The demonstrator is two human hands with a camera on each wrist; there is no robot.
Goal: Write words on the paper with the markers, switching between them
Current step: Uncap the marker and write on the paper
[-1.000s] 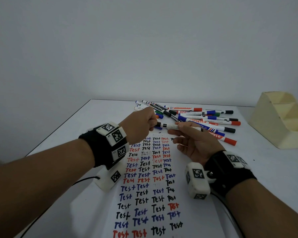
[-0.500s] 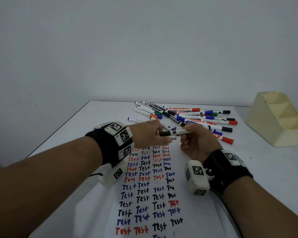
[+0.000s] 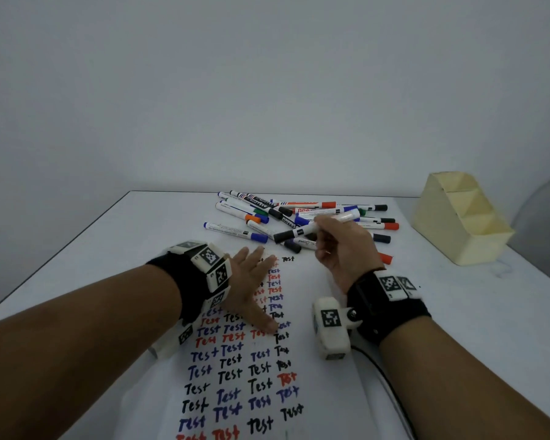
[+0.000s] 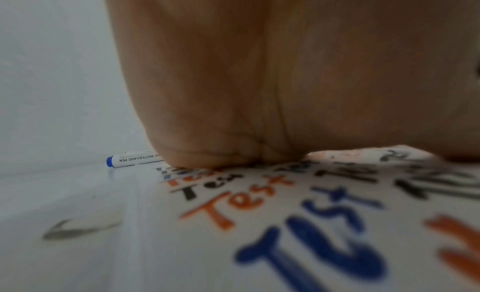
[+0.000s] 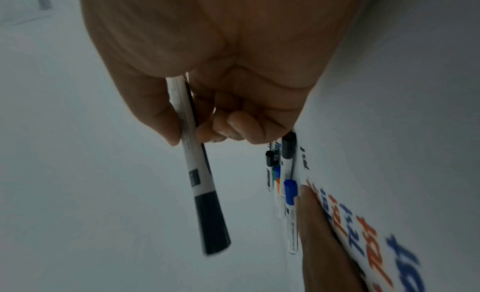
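A white sheet of paper (image 3: 318, 360) lies on the table, covered in rows of "Test" in black, blue and red. My left hand (image 3: 251, 281) rests flat on its upper part, fingers straight and spread; in the left wrist view the palm (image 4: 259, 81) presses on the paper (image 4: 259, 235). My right hand (image 3: 340, 249) hovers above the paper's top right and grips a white marker with a black cap (image 3: 311, 228), cap on and pointing left. In the right wrist view the thumb and curled fingers pinch that marker (image 5: 193, 167).
A heap of whiteboard markers (image 3: 302, 214) with blue, black, red and green caps lies just beyond the paper. A cream stepped organiser (image 3: 461, 217) stands at the back right. The table's left edge (image 3: 77, 239) runs diagonally. A cable (image 3: 391, 389) trails from my right wrist.
My left hand let go of the black-capped marker and dropped flat onto the paper. The right hand kept the marker and lifted it up and right, toward the heap.
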